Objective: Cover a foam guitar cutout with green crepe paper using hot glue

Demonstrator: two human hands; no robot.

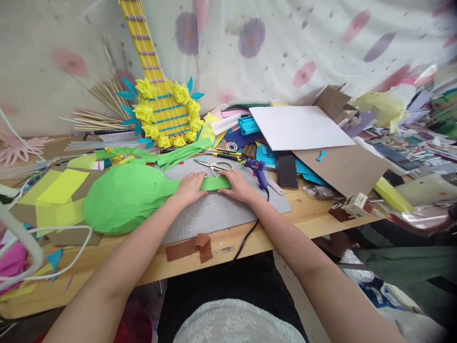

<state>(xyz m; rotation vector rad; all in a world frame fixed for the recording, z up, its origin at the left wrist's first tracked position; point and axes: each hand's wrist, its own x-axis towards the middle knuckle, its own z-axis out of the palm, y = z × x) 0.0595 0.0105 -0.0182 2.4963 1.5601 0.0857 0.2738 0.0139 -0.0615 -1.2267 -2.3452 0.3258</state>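
A green crepe-paper-covered piece (123, 199) lies across the table, shaped like a small lute with a bulging round body at the left and a narrow neck pointing right. My left hand (192, 187) is closed over the middle of the neck. Near the neck's right end, my right hand (237, 186) grips it, thumb towards me. A short stretch of flat green neck shows between the hands. Under it is a grey cutting mat (210, 216). Just beyond my hands rest white-handled scissors (217, 166) and a purple glue gun (257, 172).
A yellow guitar model (167, 109) with paper flowers stands against the curtain. Loose green paper strips (183, 155), a black phone (287, 170), a white board (300, 126) and brown cardboard (342, 166) crowd the back. A white cable (76, 227) loops at left. Another person sits at far right.
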